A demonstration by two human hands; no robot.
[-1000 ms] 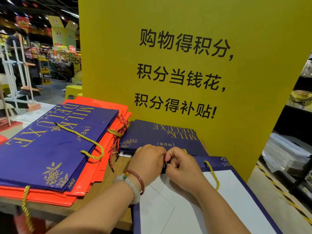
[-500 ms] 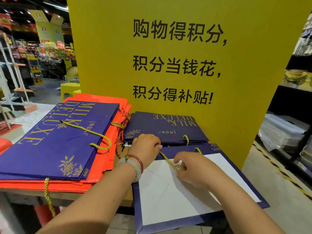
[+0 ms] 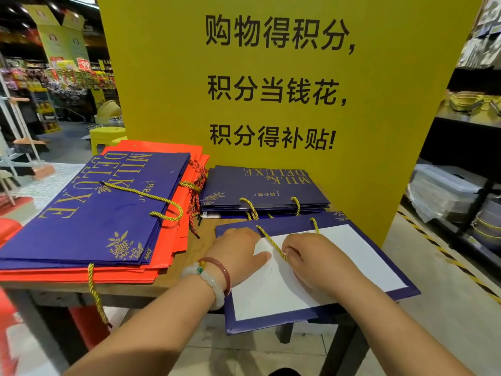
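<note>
While the tall yellow sign (image 3: pixel 162 77) with black Chinese characters fills the background, the work happens on the wooden table (image 3: pixel 189 248) in front of it. A broad stack of purple MILK DELUXE gift bags (image 3: pixel 103 213) lies at the left on top of flat orange bags (image 3: pixel 173 240), and a smaller stack of the same purple bags (image 3: pixel 260 191) sits against the sign's foot. Just in front of that smaller stack lies the single flat bag (image 3: pixel 352 253) in hand, white inner face up, its near end hanging over the table's front edge. The left hand (image 3: pixel 238 253), bracelets (image 3: pixel 214 278) at its wrist, presses down on this bag near its top left corner with the thumb stretched flat on the white paper; its fingers are folded out of sight, so whether they hook the rim cannot be told. The right hand (image 3: pixel 311 259) pinches the gold cord handle (image 3: pixel 271 242), which runs taut from the bag's top border to the fingertips. The step looks like seating the handle by drawing its loop tight. Next, the cord probably needs to be released and laid flat, with the left hand steadying the overhanging bag so that it neither slides nor creases.
</note>
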